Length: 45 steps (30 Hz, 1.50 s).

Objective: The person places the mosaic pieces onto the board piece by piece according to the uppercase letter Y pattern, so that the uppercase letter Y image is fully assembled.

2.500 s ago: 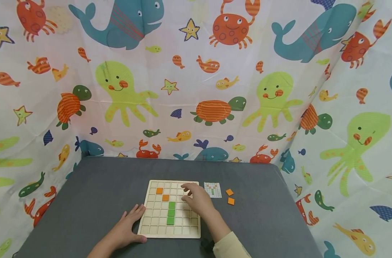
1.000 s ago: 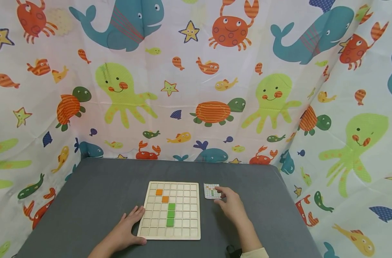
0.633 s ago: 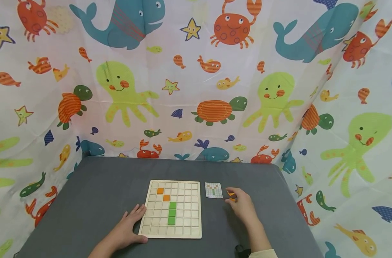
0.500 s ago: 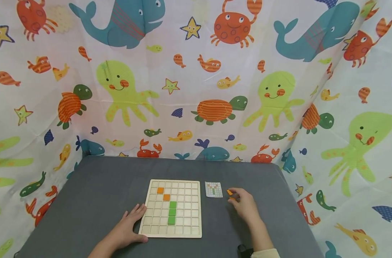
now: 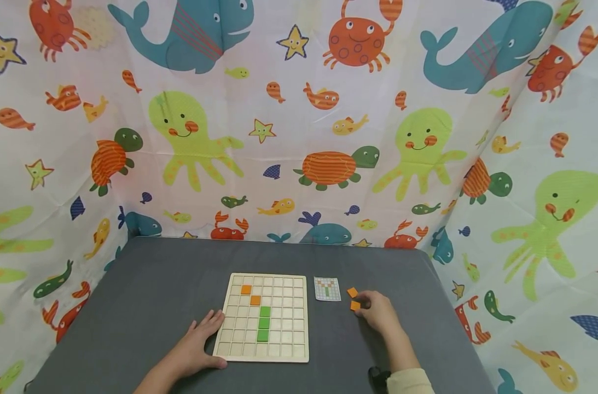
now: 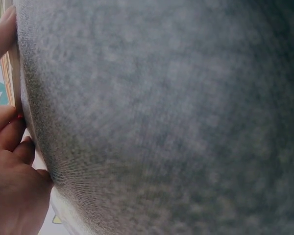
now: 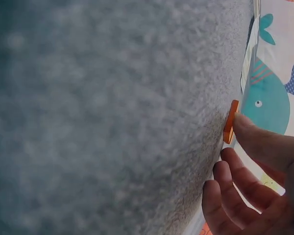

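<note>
Right hand (image 5: 377, 313) reached nearer orange tile (image 5: 355, 306) on grey table (image 5: 156, 284), fingertip touching its edge, other fingers loosely curled, nothing gripped. Second orange tile (image 5: 352, 293) just beyond, beside pattern card (image 5: 326, 289). Left hand (image 5: 195, 345) lay flat, fingers straight, against wooden grid board (image 5: 264, 320).

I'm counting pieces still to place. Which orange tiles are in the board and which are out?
Two orange tiles sit in the wooden board; two more lie out on the table, one touched by the right hand.
</note>
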Each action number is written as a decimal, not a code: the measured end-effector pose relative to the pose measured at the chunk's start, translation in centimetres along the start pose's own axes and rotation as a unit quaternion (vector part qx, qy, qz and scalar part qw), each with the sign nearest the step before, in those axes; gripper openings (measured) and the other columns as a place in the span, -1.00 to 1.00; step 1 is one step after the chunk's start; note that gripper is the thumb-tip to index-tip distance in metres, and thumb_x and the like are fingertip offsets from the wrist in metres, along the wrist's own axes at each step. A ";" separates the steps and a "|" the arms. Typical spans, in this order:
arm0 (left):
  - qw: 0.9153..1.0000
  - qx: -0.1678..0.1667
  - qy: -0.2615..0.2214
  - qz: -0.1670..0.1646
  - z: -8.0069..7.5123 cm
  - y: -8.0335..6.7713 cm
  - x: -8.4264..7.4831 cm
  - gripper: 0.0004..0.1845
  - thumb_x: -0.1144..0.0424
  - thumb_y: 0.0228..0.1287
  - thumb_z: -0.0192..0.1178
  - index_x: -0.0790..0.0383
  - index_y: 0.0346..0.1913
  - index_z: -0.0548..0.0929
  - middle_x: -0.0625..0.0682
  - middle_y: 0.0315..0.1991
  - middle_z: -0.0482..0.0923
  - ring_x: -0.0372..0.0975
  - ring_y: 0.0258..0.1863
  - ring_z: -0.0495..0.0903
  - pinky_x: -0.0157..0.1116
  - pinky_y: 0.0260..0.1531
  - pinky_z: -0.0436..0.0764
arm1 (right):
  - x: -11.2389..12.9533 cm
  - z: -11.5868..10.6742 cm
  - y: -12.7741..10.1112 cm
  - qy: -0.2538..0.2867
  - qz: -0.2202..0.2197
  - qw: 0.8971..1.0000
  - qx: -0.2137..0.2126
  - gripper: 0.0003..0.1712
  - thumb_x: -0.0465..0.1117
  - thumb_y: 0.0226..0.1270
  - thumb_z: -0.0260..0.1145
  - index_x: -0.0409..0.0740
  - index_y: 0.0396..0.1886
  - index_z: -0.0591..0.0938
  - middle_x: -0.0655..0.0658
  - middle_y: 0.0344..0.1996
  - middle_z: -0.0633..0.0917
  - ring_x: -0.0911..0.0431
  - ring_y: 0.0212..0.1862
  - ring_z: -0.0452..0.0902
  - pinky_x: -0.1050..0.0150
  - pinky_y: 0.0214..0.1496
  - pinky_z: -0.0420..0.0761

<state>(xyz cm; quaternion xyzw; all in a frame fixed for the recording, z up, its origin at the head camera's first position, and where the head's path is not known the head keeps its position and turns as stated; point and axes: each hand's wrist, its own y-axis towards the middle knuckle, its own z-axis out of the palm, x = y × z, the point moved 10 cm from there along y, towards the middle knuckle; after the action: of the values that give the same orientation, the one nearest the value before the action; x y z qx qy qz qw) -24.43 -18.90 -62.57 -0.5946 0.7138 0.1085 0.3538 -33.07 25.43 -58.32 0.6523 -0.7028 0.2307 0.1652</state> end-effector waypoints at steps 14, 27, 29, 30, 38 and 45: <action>1.000 0.001 0.002 -0.004 0.0 0.2 -0.1 0.30 -0.25 -0.46 0.50 0.17 0.46 0.16 0.08 0.50 0.04 0.03 0.51 -0.13 0.22 0.38 -0.19 | 1.0 0.6 0.5 -0.050 -0.049 0.997 0.013 -0.77 -0.26 0.04 0.48 -0.13 -0.24 0.73 -0.05 -0.36 0.66 0.14 -0.36 0.51 0.15 -0.26 0.62; 1.000 -0.004 -0.003 -0.006 -0.2 -0.3 -0.2 0.29 -0.21 -0.46 0.52 0.19 0.46 0.17 0.09 0.50 0.04 0.04 0.51 -0.12 0.22 0.38 -0.20 | 5.5 0.5 -1.2 -0.049 -0.114 0.992 -0.012 -0.74 -0.18 0.07 0.47 -0.09 -0.20 0.74 -0.01 -0.32 0.62 0.16 -0.30 0.51 0.17 -0.17 0.60; 1.000 -0.002 -0.002 -0.006 -0.2 -0.3 -0.3 0.29 -0.21 -0.45 0.52 0.18 0.46 0.17 0.09 0.50 0.04 0.04 0.51 -0.12 0.22 0.38 -0.20 | 6.3 0.5 -1.4 -0.046 -0.119 0.992 -0.013 -0.73 -0.18 0.07 0.47 -0.09 -0.19 0.74 -0.02 -0.31 0.62 0.15 -0.29 0.53 0.14 -0.16 0.62; 1.000 -0.002 0.000 -0.006 -0.1 -0.3 -0.3 0.28 -0.21 -0.45 0.51 0.18 0.46 0.17 0.08 0.50 0.04 0.03 0.51 -0.12 0.22 0.38 -0.20 | 6.6 0.4 -1.4 -0.045 -0.118 0.992 -0.015 -0.73 -0.18 0.07 0.47 -0.09 -0.18 0.73 -0.02 -0.29 0.63 0.15 -0.27 0.54 0.13 -0.14 0.63; 1.000 -0.001 -0.005 -0.007 0.0 -0.3 -0.2 0.29 -0.22 -0.46 0.52 0.17 0.46 0.17 0.07 0.50 0.04 0.02 0.51 -0.13 0.20 0.39 -0.21 | 8.8 1.2 -1.1 -0.055 -0.125 0.991 -0.006 -0.71 -0.12 0.09 0.46 -0.03 -0.14 0.73 -0.02 -0.31 0.60 0.19 -0.37 0.43 0.29 -0.35 0.49; 1.000 -0.001 -0.007 -0.009 0.0 -0.1 0.0 0.29 -0.20 -0.47 0.53 0.16 0.46 0.17 0.07 0.50 0.03 0.02 0.52 -0.13 0.20 0.39 -0.21 | 11.0 1.8 -1.3 -0.051 -0.157 0.986 0.001 -0.72 -0.13 0.12 0.44 -0.02 -0.13 0.72 -0.03 -0.24 0.63 0.18 -0.32 0.50 0.26 -0.34 0.54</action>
<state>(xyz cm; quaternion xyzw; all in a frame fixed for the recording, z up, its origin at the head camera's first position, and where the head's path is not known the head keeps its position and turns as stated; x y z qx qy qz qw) -24.32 -18.96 -62.57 -0.6005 0.7061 0.1104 0.3587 -32.73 15.19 -53.79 0.7659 -0.5987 0.1686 0.1627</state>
